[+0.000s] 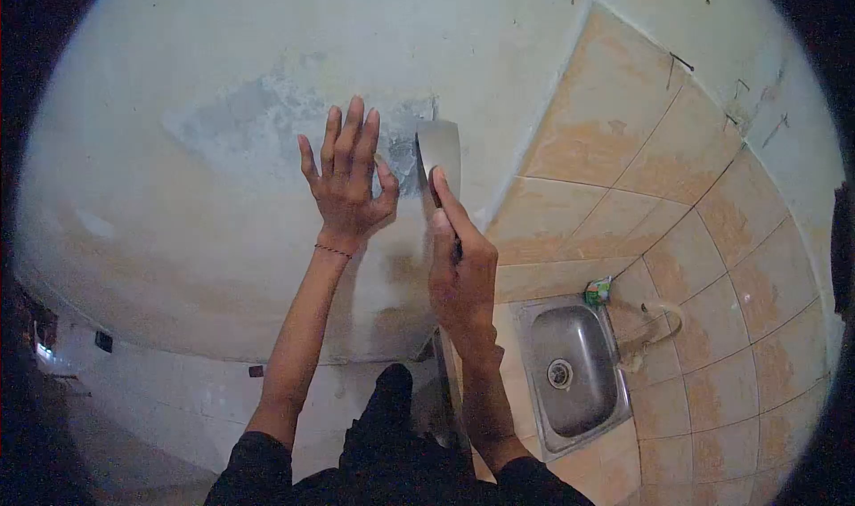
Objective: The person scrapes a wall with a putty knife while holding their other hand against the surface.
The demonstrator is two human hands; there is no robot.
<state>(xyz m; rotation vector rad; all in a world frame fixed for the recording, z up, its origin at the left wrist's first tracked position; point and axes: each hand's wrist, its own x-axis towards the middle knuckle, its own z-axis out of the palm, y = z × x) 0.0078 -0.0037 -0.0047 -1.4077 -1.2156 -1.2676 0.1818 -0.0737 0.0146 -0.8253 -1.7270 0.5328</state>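
Fingers spread and pointing up, the left hand (350, 190) is held palm toward the wall (134, 52), in front of a rough grey patch (240, 114); whether it touches the surface cannot be told. Beside it, the right hand (465, 270) is closed around the handle of a broad-bladed scraper (444, 150), thumb laid along it. The scraper is upright, its blade at the right end of the grey patch; contact with the wall is unclear.

Around the patch the wall is pale and stained. To the right, orange-and-cream tiles (641, 141) cover a slanted-edged area, with a bent nail (682, 62) at their upper border. A dark cord bracelet (333, 251) circles the left wrist, and dark sleeves (254, 470) reach partway down both arms.

Below the tiles, a metal sink (583, 403) is set into a pale counter (606, 470). Its basin shows a round drain (559, 374). A small green packet (598, 290) stands at the sink's far corner; its contents are hidden.
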